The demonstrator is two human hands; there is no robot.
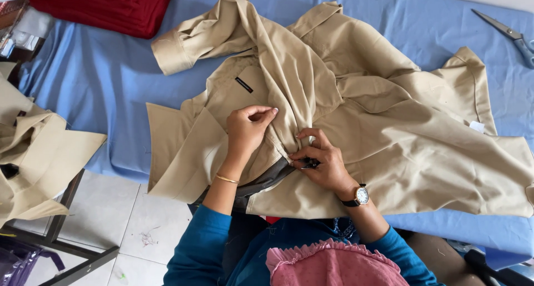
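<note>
The tan jacket (356, 113) lies spread and crumpled on the blue-covered surface (100, 75), with its near edge hanging over the front edge toward the person. Both hands work at the middle of the jacket's near side, where a raised fold of cloth runs from the collar area down to the hem.

The left hand (247, 127) rests on the left side of this fold. Its fingers are curled and the thumb and fingertips are pinched closed on a bit of the tan cloth. A thin gold bracelet (227, 179) sits on the wrist.

The right hand (322, 161) lies just right of the fold, close beside the left hand. Its fingers are bent and closed around a small dark tool (309, 164); what kind of tool it is cannot be told. The tool tip touches the cloth at the seam. A wristwatch (360, 195) with a pale round face and dark strap is on this wrist.

A strip of grey lining (267, 180) shows under the tan cloth just below the hands.

A small black rectangular label (243, 85) is sewn inside the jacket, above the left hand. A small white tag (476, 126) sits at the jacket's right side.

A folded red cloth (100, 5) lies at the far left of the surface. Scissors (509, 33) lie at the far right corner, well apart from the hands. More tan cloth (33, 152) is piled on a stand at the left.
</note>
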